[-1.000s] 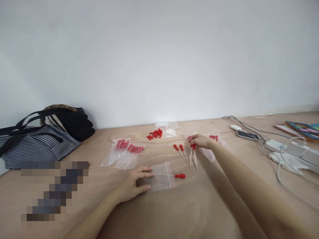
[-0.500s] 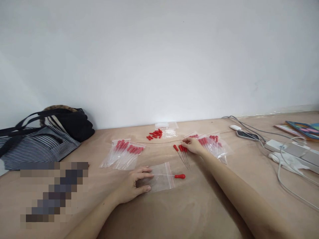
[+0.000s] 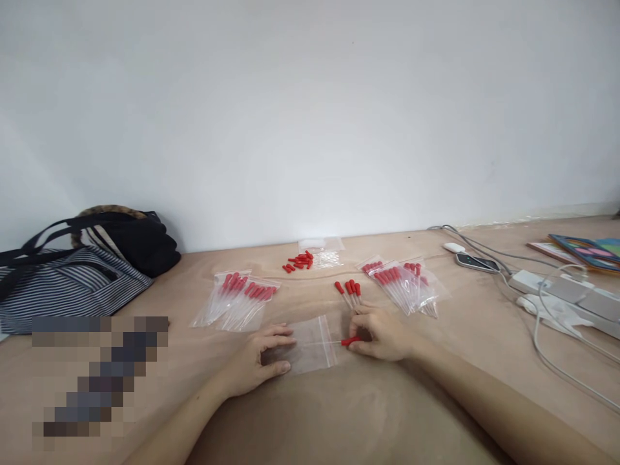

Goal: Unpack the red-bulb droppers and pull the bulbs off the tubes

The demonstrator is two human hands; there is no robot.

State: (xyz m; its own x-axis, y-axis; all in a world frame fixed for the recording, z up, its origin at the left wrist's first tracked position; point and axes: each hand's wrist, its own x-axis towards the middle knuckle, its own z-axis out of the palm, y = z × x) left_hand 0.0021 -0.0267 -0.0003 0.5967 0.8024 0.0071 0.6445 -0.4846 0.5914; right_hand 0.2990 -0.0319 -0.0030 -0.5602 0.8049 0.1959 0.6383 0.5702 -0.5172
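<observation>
A clear zip bag (image 3: 312, 355) lies flat in front of me. My left hand (image 3: 266, 354) rests over its closed end, thumb and fingers spread apart. Between the thumb and fingers of my right hand (image 3: 380, 332) is the red bulb of a glass dropper (image 3: 349, 340). The dropper's thin tube runs leftward into the mouth of the bag. Just beyond my right hand lie several loose droppers (image 3: 349, 287), red bulbs pointing away, their tips hidden behind the hand. Filled bags of droppers lie on the left (image 3: 237, 300) and on the right (image 3: 400, 284).
Loose red rubber bulbs (image 3: 300, 260) and a bag with glass tubes (image 3: 327, 255) lie near the wall. A striped bag (image 3: 68, 284) stands at the left. On the right are a phone-like device (image 3: 477, 262), cables, a power strip (image 3: 571, 294) and books (image 3: 586, 250).
My right hand has come from the loose droppers toward me and taken hold of the red bulb at the bag's mouth. My left hand and the bag have hardly moved.
</observation>
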